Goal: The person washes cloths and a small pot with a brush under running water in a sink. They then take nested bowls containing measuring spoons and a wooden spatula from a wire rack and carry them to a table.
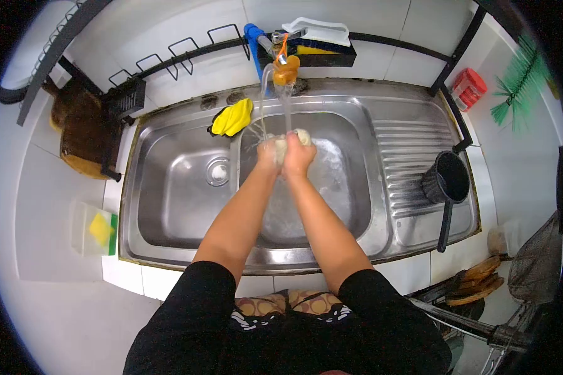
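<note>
Left hand and right hand, fingers curled snugly, clasp a pale, soft-looking bundle under clear running water, above the right-hand silver steel basin; wetness could make it slip!

- One head-worn camera, fairly near, faces forward and down onto the hands and sink.
- Wide view reaching the back wall; darkened edges are hard to read.

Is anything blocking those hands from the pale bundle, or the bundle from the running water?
Nothing visible does. The left hand and right hand are both on the pale bundle, and running water comes down right at them. The yellow item lies off to the left, out of the way.
</note>
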Available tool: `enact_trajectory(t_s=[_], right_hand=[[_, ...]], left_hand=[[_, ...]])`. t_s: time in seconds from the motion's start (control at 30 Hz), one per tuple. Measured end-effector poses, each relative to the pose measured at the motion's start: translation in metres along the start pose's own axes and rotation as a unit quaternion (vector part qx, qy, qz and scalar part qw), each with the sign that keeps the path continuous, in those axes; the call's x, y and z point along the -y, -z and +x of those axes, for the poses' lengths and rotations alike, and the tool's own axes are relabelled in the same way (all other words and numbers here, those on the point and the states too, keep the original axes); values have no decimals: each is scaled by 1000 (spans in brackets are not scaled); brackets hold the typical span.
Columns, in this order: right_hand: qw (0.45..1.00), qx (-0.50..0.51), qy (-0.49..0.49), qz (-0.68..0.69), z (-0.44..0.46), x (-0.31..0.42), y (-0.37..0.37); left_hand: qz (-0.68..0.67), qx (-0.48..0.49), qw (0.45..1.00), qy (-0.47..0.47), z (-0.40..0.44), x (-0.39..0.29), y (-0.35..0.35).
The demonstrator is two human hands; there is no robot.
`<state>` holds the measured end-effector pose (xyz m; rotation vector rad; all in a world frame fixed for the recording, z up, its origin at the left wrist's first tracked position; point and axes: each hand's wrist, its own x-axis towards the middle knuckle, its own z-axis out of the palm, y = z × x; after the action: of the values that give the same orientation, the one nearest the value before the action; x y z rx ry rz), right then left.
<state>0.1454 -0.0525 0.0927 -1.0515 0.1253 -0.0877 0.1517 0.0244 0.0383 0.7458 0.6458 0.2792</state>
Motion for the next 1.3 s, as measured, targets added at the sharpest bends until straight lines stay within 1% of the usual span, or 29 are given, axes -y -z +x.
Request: enact_trajectory(t_s=[0.07,0.1,0.17,0.2,0.27,0.3,0.37,0.4,0.47,0.5,0.53,0.57,0.63,0.67,0.73,0.77,0.83,0.87,0.93,0.97,1.0,1.03,1.1,1.13,1.17,1.2,1.23,1.3], right_hand=[[996,-15,31,-78,13,2,1],[994,-4,56,-97,19,-2,-1],[984,19,109,-137,33,-9,-3],[983,12,103,-150,41,-8,-1],[981,2,87,-175,50,-8,3],[966,-11,82,-245,51,-14,4],[920,-40,79,-381,60,-33,9],[918,-9,41,-394,67,-46,22],[906,60,-33,-418,79,-68,49],[937,49,-132,-321,71,-62,48],[948,36,-229,-218,56,-46,46],[940,21,-321,-110,48,-37,45],[933,97,-343,45,49,-39,48],[919,133,-350,123,50,-41,50],[896,150,-326,262,55,-28,38],[877,158,-312,330,57,-20,28],[949,108,-192,226,55,-17,10],[974,80,-130,170,52,-15,2],[989,55,-80,110,41,-12,-12],[994,43,-55,78,34,-8,-18],[994,49,-6,93,22,5,-24],[999,34,26,20,23,4,-24],[989,5,86,-123,26,-1,-25],[987,-6,85,-134,29,-2,-25],[986,-17,85,-144,33,0,-24],[984,-28,85,-154,39,1,-23],[983,-33,85,-156,48,-9,-21],[982,-39,84,-165,70,-46,-8]], left_hand=[[87,-28,995,-31,4,4,-3],[130,-42,990,-46,6,6,-4],[92,-43,993,-57,9,8,-9],[75,-43,994,-64,8,8,-10],[240,-67,965,-83,-25,-6,-33],[317,-78,941,-92,-41,-15,-44],[410,-31,905,-107,-47,-32,-49],[458,-7,882,-113,-49,-40,-52],[360,27,927,-105,-55,-55,-73],[307,41,945,-102,-51,-62,-82],[283,85,953,-66,-27,-61,-79],[247,105,962,-44,-30,-66,-83],[178,149,973,1,-43,-80,-92],[153,143,977,27,-41,-81,-89],[102,129,983,77,-36,-80,-81],[166,73,983,40,-38,-73,-78],[291,-38,955,-37,-47,-57,-73],[324,-43,944,-42,-8,-38,-50],[200,60,978,-30,28,-21,-26],[134,110,985,-23,34,-18,-22],[198,9,980,-20,4,-34,-36],[255,-14,966,-31,12,-35,-31],[366,-63,927,-51,40,-33,-15],[419,2,898,-138,42,-28,-11],[421,-8,895,-149,45,-21,-10],[404,-32,903,-142,23,-26,-27],[360,-72,921,-127,-21,-33,-49],[397,-75,909,-103,-61,-48,-70]])
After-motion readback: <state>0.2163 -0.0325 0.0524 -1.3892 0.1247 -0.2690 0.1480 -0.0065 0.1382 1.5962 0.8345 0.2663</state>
